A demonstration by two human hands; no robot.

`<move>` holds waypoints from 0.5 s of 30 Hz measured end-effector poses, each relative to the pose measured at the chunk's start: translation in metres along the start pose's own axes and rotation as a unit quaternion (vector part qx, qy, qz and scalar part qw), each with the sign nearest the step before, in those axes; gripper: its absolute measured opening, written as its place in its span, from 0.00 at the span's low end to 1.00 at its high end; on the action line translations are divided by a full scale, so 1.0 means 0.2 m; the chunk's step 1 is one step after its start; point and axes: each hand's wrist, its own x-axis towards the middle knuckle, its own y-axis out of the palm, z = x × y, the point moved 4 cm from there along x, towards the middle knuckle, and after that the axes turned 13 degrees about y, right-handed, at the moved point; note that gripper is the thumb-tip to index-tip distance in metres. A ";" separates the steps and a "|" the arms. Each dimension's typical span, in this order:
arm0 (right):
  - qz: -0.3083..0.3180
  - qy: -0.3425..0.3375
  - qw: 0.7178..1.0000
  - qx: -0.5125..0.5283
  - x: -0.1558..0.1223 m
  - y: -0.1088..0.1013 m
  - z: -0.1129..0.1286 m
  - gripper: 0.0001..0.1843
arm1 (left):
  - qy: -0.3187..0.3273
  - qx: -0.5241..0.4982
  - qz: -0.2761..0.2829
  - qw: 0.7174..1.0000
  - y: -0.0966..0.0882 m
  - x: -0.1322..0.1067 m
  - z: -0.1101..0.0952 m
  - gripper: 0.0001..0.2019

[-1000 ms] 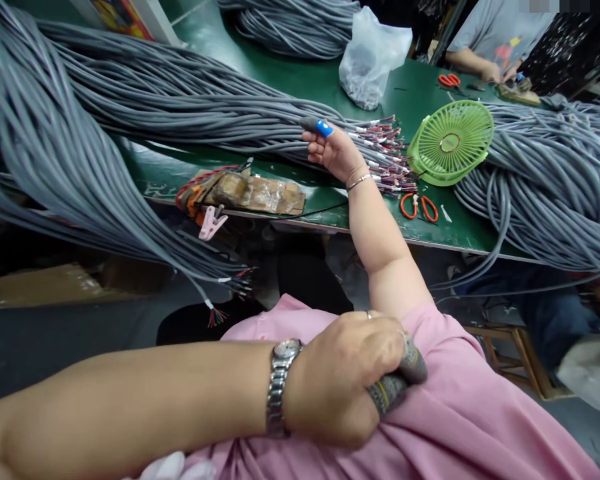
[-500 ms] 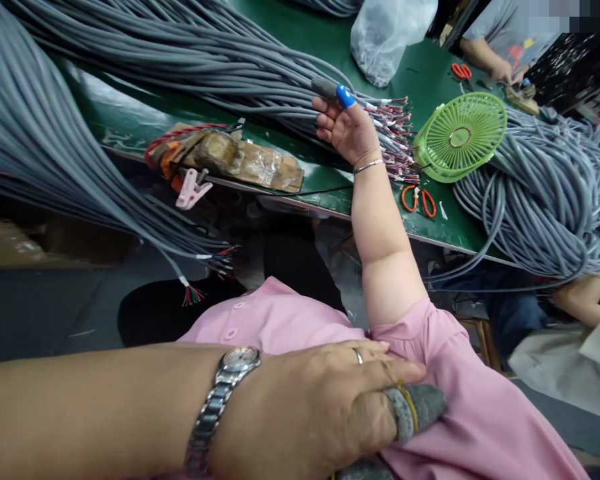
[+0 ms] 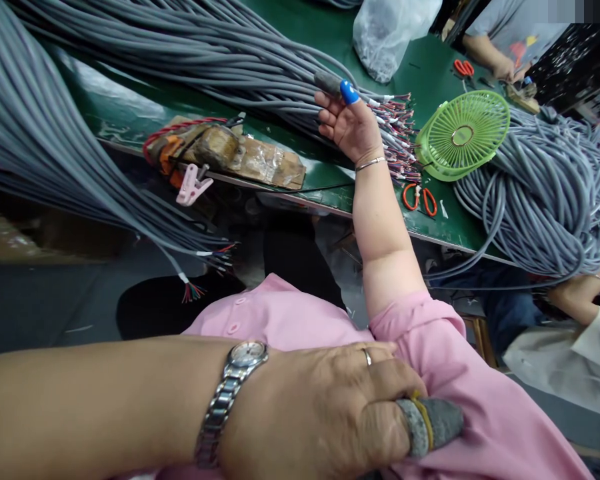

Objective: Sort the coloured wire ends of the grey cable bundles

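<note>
Right hand point(image 3: 353, 130), empty and half-curled, could snag thin multicoloured wire ends point(image 3: 399, 127) if dragged rightward; left hand point(image 3: 325, 407) lies on pink cloth sleeve point(image 3: 433, 327), grip indeterminable.

Right arm point(image 3: 387, 247) extended forward, right hand point(image 3: 349, 127) turned palm up, fingers point(image 3: 326, 116) loosely curled, thumb point(image 3: 349, 92) raised beside the index finger point(image 3: 327, 84), left arm point(image 3: 105, 403) brought across the torso point(image 3: 280, 310), left hand point(image 3: 315, 413) laid back uppermost near the clothed right shoulder point(image 3: 423, 327), its underside hidden.

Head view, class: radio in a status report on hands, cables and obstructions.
Left hand on shirt. Right hand empty, over cables; contact unclear. Fan beside wire ends, possibly in the way.
</note>
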 end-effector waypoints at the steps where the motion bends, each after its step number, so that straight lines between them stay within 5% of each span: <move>1: 0.013 0.000 1.000 0.006 0.00 0.00 0.00 0.15 | -0.012 0.007 0.003 1.000 -0.01 0.00 0.01 0.32; 7: -0.039 0.022 0.998 0.032 0.01 -0.03 -0.02 0.18 | -0.033 -0.069 0.011 0.997 -0.03 0.01 0.09 0.31; 15: 0.062 -0.026 0.998 0.015 -0.02 0.02 0.04 0.20 | 0.030 -0.125 0.010 0.992 -0.04 0.04 0.17 0.37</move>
